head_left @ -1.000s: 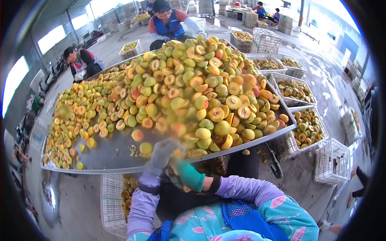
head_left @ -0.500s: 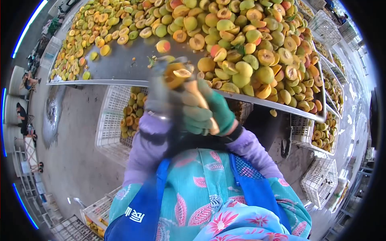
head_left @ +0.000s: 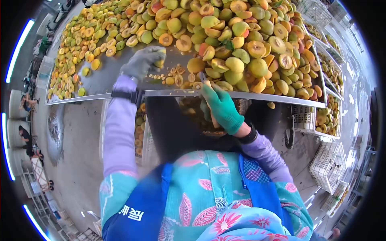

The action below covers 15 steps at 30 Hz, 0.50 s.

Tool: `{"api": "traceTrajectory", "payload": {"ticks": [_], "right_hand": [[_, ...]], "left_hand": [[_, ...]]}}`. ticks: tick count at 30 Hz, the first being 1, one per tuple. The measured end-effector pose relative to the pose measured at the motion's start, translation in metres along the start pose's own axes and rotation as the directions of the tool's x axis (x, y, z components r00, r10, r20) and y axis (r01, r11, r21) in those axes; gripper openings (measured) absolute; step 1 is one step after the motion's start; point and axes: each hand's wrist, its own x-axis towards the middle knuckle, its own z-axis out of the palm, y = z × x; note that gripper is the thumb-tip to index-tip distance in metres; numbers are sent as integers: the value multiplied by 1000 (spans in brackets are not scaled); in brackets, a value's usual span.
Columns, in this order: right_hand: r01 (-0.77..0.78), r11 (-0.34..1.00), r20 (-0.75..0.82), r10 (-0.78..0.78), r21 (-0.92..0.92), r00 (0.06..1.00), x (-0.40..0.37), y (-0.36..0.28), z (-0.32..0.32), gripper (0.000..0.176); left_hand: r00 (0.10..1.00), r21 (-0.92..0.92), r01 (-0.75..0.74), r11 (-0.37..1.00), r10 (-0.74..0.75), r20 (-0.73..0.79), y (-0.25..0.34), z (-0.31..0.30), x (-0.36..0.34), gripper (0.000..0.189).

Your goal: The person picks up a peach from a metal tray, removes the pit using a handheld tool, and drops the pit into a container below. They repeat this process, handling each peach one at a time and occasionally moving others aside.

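My left hand (head_left: 141,63), in a grey glove, is over the metal table, its fingers closed around a greenish-yellow peach half (head_left: 161,58). My right hand (head_left: 223,109), in a green glove, is at the table's front edge. It grips a wooden-handled pitting tool (head_left: 207,83) whose metal tip points away from me. Between the hands, loose peach pits (head_left: 175,73) and small scraps lie on the metal. Beyond them, a big heap of halved peaches (head_left: 235,48) covers the right and back of the table.
The table's metal rim (head_left: 173,93) runs across in front of me. More peach halves (head_left: 76,60) spread along the left. Below stands a white crate (head_left: 146,138) holding fruit. At the right are a filled crate (head_left: 300,120) and stacked white crates (head_left: 327,166). People sit far left.
My hands were together near my chest over a peach half and the tool. Now they are apart: the left has gone forward and left over the table, the right slightly right.
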Motion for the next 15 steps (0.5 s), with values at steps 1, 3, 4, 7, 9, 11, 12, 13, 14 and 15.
{"api": "traceTrajectory", "payload": {"ticks": [1,3,4,7,9,11,12,13,14,15], "right_hand": [[125,980,-31,-131,-152,991,8,1,2,34],[319,833,4,-355,-452,935,21,0,12,33],[399,706,52,-458,-586,887,28,-3,17,33],[423,544,128,-496,-725,859,36,-7,21,36],[391,524,117,-480,-757,870,33,-10,21,38],[376,548,89,-479,-747,873,32,-4,20,38],[368,560,75,-476,-743,876,32,-1,19,38],[379,581,65,-488,-721,871,32,2,19,38],[392,599,58,-498,-698,865,32,5,20,38],[407,616,54,-509,-674,859,32,7,21,38]], "left_hand": [[997,-466,-56,883,73,19,-9,2,-13,39],[902,11,-386,922,380,-206,-1,43,-42,37],[840,215,-445,869,488,-237,5,61,-50,35],[688,667,-368,648,672,-273,16,99,-64,29],[716,338,-501,797,601,-355,17,106,-63,26],[819,-202,-524,827,425,-385,14,112,-59,27],[838,-297,-511,807,389,-384,11,114,-56,29],[784,-48,-531,846,470,-405,-1,112,-48,30],[728,204,-517,831,553,-405,0,114,-46,32],[739,55,-530,846,493,-459,1,117,-47,32]]}}
